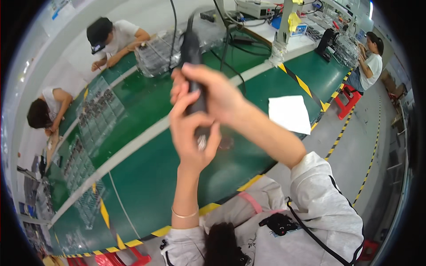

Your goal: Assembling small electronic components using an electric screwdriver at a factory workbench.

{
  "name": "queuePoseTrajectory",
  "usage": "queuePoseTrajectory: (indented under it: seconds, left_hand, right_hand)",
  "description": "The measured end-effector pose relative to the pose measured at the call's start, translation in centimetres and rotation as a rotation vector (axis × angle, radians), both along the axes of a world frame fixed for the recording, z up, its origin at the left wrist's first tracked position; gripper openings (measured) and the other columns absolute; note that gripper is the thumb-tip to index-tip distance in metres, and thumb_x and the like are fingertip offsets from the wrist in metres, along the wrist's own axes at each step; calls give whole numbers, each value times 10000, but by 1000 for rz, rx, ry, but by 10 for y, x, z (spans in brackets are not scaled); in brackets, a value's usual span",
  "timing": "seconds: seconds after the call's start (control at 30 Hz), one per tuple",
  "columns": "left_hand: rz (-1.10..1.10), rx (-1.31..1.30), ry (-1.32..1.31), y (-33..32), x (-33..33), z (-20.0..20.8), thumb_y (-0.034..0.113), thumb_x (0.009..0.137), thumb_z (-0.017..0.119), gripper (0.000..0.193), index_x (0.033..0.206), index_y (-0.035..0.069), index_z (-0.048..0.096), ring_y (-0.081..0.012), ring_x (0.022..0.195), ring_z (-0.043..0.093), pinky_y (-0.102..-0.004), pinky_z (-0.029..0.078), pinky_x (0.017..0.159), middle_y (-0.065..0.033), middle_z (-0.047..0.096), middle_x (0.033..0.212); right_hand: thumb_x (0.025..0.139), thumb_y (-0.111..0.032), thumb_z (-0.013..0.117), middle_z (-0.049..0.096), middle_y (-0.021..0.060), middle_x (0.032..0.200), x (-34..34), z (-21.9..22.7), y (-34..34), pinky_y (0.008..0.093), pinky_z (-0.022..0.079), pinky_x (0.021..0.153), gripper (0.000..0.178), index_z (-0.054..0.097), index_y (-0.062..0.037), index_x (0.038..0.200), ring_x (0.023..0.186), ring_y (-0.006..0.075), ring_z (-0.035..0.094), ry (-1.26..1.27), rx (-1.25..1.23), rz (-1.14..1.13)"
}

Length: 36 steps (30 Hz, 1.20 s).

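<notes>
Currently holds black corded tool [191,48] over green counter [248,164] | wraps right hand [221,96] round body, curls left hand [186,137] round lower end | risks snagging on hanging cable [175,17] if swung, or dropping through loosened grip.

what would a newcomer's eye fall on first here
The black tool, mid-picture, held in the left grip and the right grip. Right of it, a white sheet lies on the green table. Further right, a red stool stands out beneath a seated co-worker.
</notes>
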<state>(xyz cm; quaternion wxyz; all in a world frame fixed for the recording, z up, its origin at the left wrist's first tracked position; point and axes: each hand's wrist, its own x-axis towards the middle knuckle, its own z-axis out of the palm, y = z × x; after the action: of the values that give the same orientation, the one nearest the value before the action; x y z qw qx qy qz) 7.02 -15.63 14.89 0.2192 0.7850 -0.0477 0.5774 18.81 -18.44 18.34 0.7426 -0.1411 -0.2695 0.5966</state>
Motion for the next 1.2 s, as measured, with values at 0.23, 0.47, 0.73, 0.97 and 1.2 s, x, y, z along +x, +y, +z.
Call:
queuePoseTrajectory:
  seconds: [0.23,0.47,0.73,0.97,1.2]
  left_hand:
    - [-34,-141,362,-14,24,-63,2,727,695,544,1209,56,449,-361,1224,419,-427,380,1013,-179,371,1342]
    - [14,-162,796,-25,-8,-104,100,672,755,498,1109,61,520,-337,1105,472,-417,391,922,-145,469,1208]
    - [-199,-267,776,-30,20,-108,-59,736,619,353,1065,2,506,-393,1174,486,-462,418,970,-182,500,1231]
    - [-200,-331,834,-34,30,-110,-3,677,700,506,1133,39,483,-361,1102,505,-445,383,941,-162,521,1252]
    - [-145,-594,742,-36,48,-114,43,670,743,414,1053,52,585,-304,1045,521,-401,401,908,-125,530,1188]
  right_hand:
    - [867,-103,621,530,50,787,141,10,-94,267,432,525,207,464,-41,987,607,112,477,-319,178,-565]
    - [873,-123,541,472,71,746,170,-55,-131,316,440,487,410,392,7,1232,573,150,472,-403,146,-853]
    - [881,-145,496,422,74,706,117,-101,-94,327,463,460,481,341,-22,1319,498,153,460,-620,64,-861]
    - [891,-194,496,433,52,725,114,-103,-103,332,471,465,502,329,-41,1339,498,155,459,-711,61,-840]
    - [922,-220,489,435,39,757,106,-107,-103,309,473,498,500,322,-39,1357,531,142,464,-579,161,-754]
